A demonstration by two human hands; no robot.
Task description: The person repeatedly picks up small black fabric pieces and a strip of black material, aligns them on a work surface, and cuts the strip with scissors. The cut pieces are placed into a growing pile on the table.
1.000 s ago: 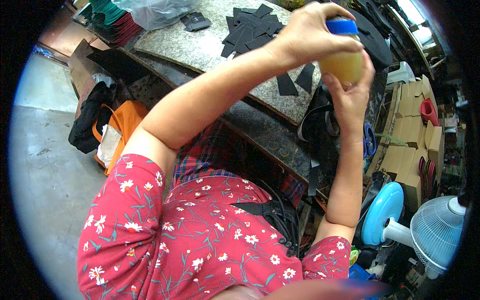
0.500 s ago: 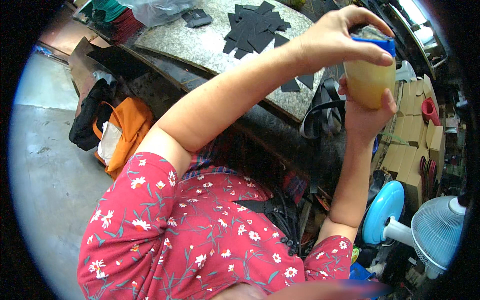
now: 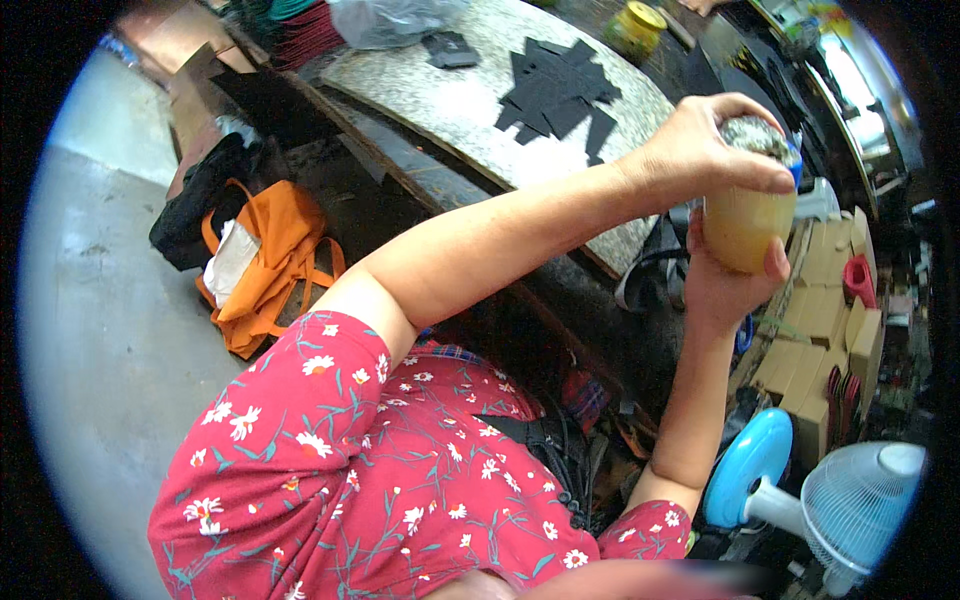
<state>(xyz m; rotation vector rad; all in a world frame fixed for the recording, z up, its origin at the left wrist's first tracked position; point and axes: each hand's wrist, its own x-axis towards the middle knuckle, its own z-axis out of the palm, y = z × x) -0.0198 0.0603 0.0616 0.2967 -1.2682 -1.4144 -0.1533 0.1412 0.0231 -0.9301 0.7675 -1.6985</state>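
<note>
A jar with cloudy yellow contents is held up at the upper right, slightly tilted. My left hand curves over its top, thumb and fingers gripping around the blue-edged lid, whose top looks grey and grimy. From below, my right hand supports the jar's base, thumb and fingers on opposite sides. Beyond my left forearm, a pile of flat black pieces lies on a speckled grey board, with a smaller black stack beside it.
On the floor at left sits an orange bag near a black bag. Cardboard boxes stand at right, above a blue-and-white fan. A clear plastic bag and a yellow-lidded jar are at the back.
The jar and both hands sit lower in the picture, and the view has shifted. My left hand has turned slightly on the lid, showing more of its top.
</note>
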